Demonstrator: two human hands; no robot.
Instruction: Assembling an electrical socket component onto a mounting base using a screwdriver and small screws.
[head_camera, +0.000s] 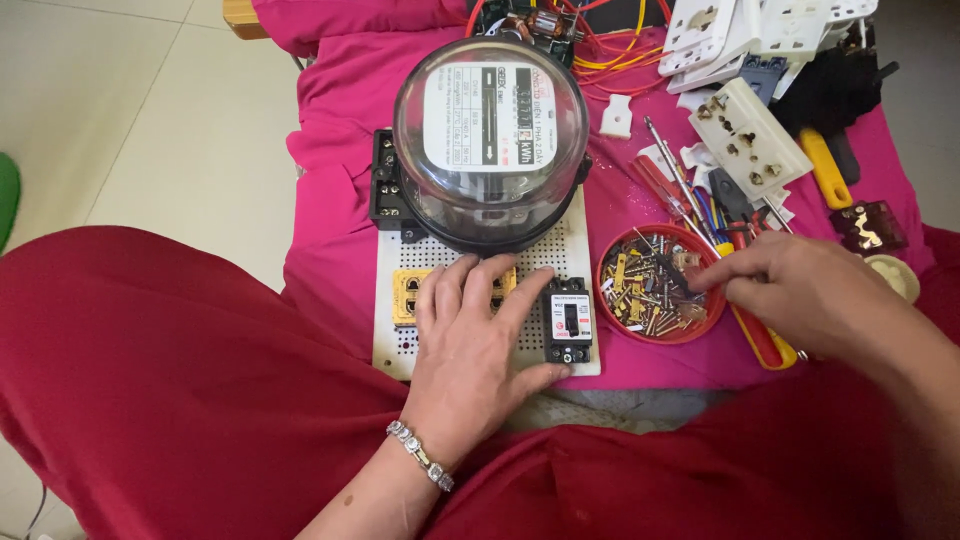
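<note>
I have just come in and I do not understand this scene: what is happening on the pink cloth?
A person in red clothing works over a white perforated board that carries a round glass-domed electricity meter and a small black circuit breaker. The left hand lies flat on the board, covering a yellow socket. The right hand reaches its fingers into a red round bowl of small metal parts.
</note>
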